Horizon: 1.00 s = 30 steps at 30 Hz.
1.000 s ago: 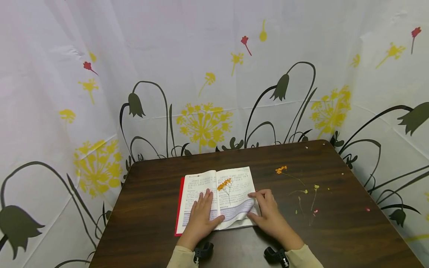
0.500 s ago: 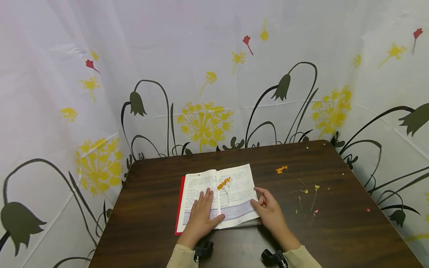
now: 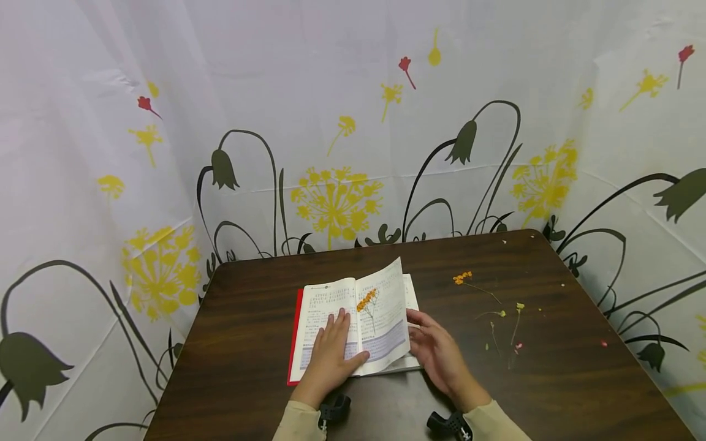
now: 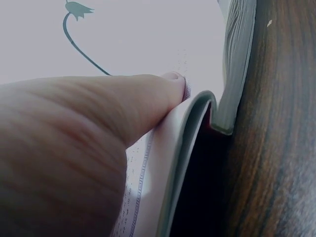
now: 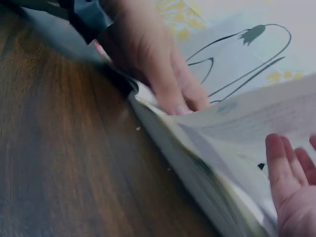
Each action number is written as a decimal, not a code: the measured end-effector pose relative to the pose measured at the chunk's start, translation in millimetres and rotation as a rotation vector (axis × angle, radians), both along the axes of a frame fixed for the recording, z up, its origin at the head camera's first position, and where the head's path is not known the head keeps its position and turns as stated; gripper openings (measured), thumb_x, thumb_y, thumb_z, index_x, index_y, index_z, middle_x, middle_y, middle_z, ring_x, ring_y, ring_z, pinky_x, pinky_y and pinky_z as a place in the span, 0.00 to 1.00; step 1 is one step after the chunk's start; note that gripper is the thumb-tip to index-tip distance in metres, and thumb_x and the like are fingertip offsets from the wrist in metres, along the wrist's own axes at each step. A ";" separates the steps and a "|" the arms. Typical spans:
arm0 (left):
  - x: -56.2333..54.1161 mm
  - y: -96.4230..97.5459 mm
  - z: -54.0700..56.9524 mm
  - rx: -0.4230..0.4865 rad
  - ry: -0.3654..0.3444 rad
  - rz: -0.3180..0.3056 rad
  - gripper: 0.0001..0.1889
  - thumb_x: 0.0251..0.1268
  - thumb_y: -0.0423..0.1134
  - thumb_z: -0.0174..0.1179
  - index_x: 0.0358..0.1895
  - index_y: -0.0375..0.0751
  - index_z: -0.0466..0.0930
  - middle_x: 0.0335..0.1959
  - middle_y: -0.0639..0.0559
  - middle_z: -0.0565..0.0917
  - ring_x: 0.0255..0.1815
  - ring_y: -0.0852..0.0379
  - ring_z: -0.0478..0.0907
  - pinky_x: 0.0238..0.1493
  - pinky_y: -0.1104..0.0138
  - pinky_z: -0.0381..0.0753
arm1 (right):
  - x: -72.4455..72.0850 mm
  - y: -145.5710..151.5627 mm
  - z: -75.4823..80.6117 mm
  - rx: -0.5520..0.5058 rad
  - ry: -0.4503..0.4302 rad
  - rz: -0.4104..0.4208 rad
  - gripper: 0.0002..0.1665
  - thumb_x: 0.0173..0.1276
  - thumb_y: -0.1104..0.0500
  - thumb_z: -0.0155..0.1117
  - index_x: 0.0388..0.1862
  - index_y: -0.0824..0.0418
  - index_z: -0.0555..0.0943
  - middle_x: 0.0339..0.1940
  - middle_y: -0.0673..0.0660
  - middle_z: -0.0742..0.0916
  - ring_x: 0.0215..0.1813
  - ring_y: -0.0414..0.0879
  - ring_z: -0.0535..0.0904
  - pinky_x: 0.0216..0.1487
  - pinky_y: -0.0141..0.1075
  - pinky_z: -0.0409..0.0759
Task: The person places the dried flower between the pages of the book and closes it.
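An open book [image 3: 322, 301] with a red cover edge lies on the table. My left hand [image 3: 330, 352] rests on its left page, fingers straight; in the left wrist view its thumb [image 4: 143, 101] presses near the spine. One right-hand page [image 3: 393, 282] stands lifted and curved, bearing a dried orange flower sprig [image 3: 366, 300]. Beside that page's outer edge is my right hand [image 3: 438, 355], its fingertips at the paper. The right wrist view has this hand [image 5: 296, 192] with loosely extended fingers, pinching nothing, next to the raised page [image 5: 247, 111].
To the right of the book, another orange flower sprig [image 3: 462, 278], thin yellow-headed stems [image 3: 520, 307] and pink petal bits [image 3: 518, 348] lie on the dark wooden table [image 3: 242, 343]. A flower-patterned curtain [image 3: 342, 73] hangs behind the table.
The right-hand page has risen and swung leftward with its sprig, uncovering the page beneath. My right hand has let go of the page edge and its fingers have opened. The left hand stays put.
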<state>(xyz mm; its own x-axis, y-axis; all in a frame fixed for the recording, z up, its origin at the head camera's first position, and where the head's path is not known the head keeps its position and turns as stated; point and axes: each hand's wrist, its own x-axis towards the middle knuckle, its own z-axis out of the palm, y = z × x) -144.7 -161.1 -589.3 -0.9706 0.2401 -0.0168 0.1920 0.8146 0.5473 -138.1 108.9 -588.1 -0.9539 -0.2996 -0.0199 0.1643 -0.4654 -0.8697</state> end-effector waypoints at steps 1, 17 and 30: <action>-0.3 -0.1 0.2 0.000 -0.002 0.000 0.55 0.68 0.60 0.70 0.89 0.39 0.52 0.92 0.42 0.52 0.93 0.35 0.43 0.88 0.33 0.44 | -1.1 -0.9 -1.4 0.017 0.016 0.019 0.29 0.90 0.64 0.39 0.83 0.73 0.61 0.75 0.62 0.77 0.67 0.46 0.82 0.65 0.37 0.85; 1.4 5.4 -1.6 0.045 0.053 -0.012 0.54 0.65 0.56 0.73 0.87 0.33 0.57 0.90 0.36 0.58 0.91 0.29 0.49 0.85 0.29 0.49 | 2.2 -13.7 -12.5 0.621 0.413 0.130 0.37 0.78 0.62 0.69 0.82 0.59 0.70 0.78 0.63 0.80 0.75 0.44 0.75 0.72 0.26 0.70; -0.6 -8.1 5.8 0.022 0.050 -0.001 0.50 0.68 0.56 0.72 0.86 0.34 0.61 0.89 0.35 0.59 0.90 0.28 0.51 0.85 0.29 0.51 | 2.2 -31.8 -15.7 0.677 0.452 0.155 0.34 0.81 0.58 0.67 0.81 0.60 0.71 0.79 0.62 0.80 0.81 0.55 0.73 0.78 0.29 0.69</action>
